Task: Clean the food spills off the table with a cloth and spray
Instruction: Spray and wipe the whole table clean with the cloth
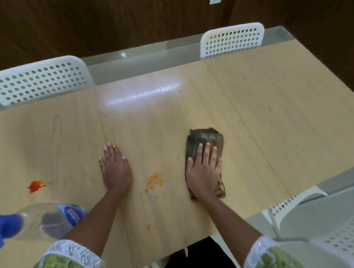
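My right hand [204, 173] lies flat with straight fingers on a folded dark grey-brown cloth [206, 139], pressing it onto the light wooden table [261, 112]. My left hand [114, 166] rests flat on the bare table, holding nothing. Between my hands lies a smeared orange spill [154, 180] with small specks below it. A brighter red-orange blob [35, 186] sits further left. A clear spray bottle [53, 219] with a blue trigger head stands at the near left, beside my left forearm.
Two white perforated chairs [39, 80] [231, 40] stand along the table's far side, and another [336, 229] is at the near right. A dark wooden wall is behind. A wet sheen [140, 95] shows on the table's far middle.
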